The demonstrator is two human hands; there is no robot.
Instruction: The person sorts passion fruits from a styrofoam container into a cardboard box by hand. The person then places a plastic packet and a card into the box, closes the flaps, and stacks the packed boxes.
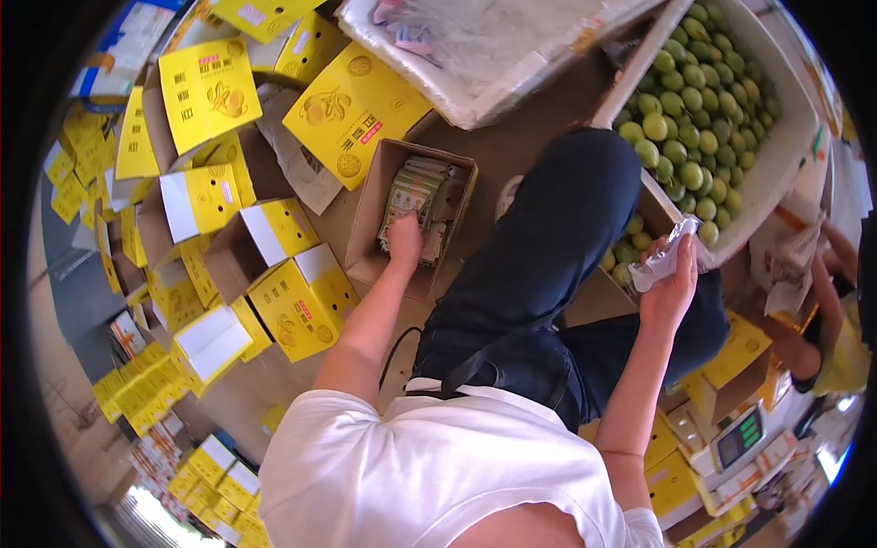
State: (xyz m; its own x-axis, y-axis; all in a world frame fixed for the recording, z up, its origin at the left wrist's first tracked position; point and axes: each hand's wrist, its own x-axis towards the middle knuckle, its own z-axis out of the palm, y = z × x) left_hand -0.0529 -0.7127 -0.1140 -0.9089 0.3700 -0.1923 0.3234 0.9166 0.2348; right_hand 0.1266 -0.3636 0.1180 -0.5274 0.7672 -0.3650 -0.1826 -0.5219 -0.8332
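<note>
My left hand (pixel 405 239) reaches into an open cardboard box (pixel 364 219) on the floor. Its fingers are closed on a bundle of small printed cards (pixel 413 190), and more cards stand packed beside it. Over my bent leg, my right hand (pixel 671 290) grips a crinkled clear plastic packet (pixel 660 263); whatever is inside it I cannot make out. Just beyond that hand, a large white foam crate (pixel 791 137) is heaped with round green fruit (pixel 692 100).
Folded yellow cartons (pixel 301 306) pile up on the left. A white foam lid (pixel 475 96) with plastic film lies at the top. On the right are a scale with a green display (pixel 740 438) and another person's arm (pixel 827 301).
</note>
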